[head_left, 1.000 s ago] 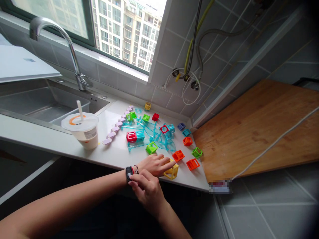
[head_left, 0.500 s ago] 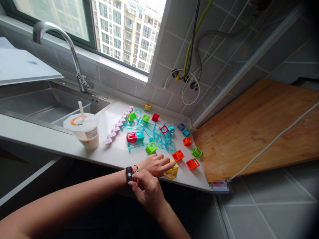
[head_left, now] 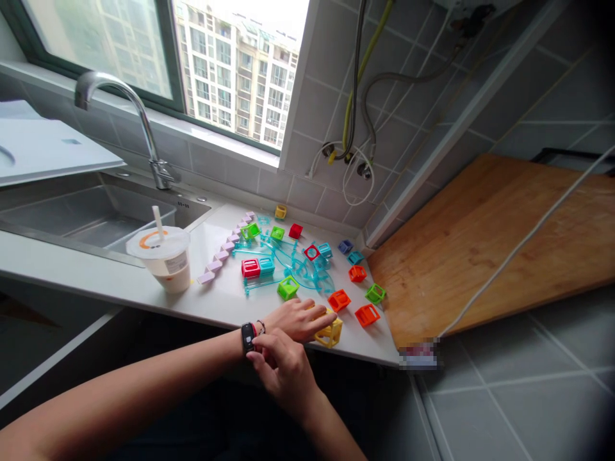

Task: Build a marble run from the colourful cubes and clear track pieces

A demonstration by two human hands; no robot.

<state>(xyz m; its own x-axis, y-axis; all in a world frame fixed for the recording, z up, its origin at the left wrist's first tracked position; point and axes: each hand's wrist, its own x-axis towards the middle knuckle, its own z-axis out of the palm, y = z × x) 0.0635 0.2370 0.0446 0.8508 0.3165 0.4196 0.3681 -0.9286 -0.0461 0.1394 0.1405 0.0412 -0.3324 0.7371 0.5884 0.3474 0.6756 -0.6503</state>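
My left hand (head_left: 300, 320) reaches over the counter's front edge with its fingers stretched out, lying on or just above a yellow open-frame block (head_left: 330, 331). Around that wrist sit a black smartwatch (head_left: 248, 338) and a thin bracelet (head_left: 261, 327). My right hand (head_left: 283, 363) is bent below the left one, its thumb and index finger pinching at the watch's edge. Close to my left hand lie a green block (head_left: 288, 288) and an orange block (head_left: 339, 300). A red block (head_left: 250, 268) touches a light-blue block (head_left: 266, 267).
Several clear blue plastic pieces (head_left: 293, 256) and loose blocks cover the counter. A zigzag lilac strip (head_left: 221, 255) runs beside a lidded drink cup (head_left: 166, 259) with a straw. The sink (head_left: 86, 211) is at left; a wooden board (head_left: 490, 250) stands at right with a white cable across it.
The view has shifted slightly, so the window and faucet sit lower and the board farther left. Both hands keep nearly the same pose at the watch.
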